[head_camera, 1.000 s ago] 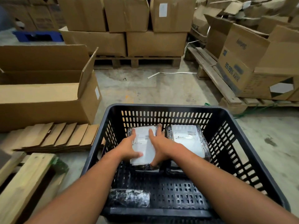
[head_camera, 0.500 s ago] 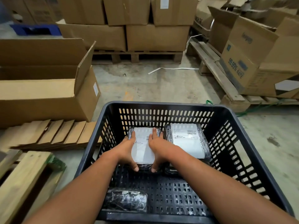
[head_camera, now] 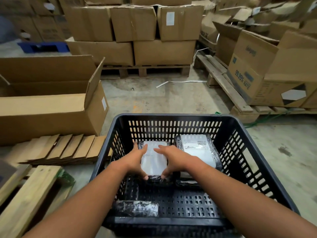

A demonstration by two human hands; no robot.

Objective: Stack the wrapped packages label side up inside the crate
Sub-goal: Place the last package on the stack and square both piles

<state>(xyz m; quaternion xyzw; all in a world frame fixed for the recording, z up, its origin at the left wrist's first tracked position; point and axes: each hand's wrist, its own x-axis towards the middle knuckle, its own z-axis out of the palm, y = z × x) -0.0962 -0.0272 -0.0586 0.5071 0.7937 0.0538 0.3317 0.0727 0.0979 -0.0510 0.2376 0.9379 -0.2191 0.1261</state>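
Wrapped package: lying label side up at centre frame, against the crate's far wall. Left hand and right hand are gripping its two sides, thumbs hooking the near edge. Second package: sitting just right of it, label showing. Third package: lying lower centre, label unseen. Black crate is standing on the floor; open cardboard box is sitting at left.

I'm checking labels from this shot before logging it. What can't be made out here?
- Left package, head view: label print blurred, its sides covered by the left hand and right hand.
- Right package: label up, text too small to read.
- Near package: no label visible; its label side cannot be told.
- Crate: near rim crossed by the forearms.
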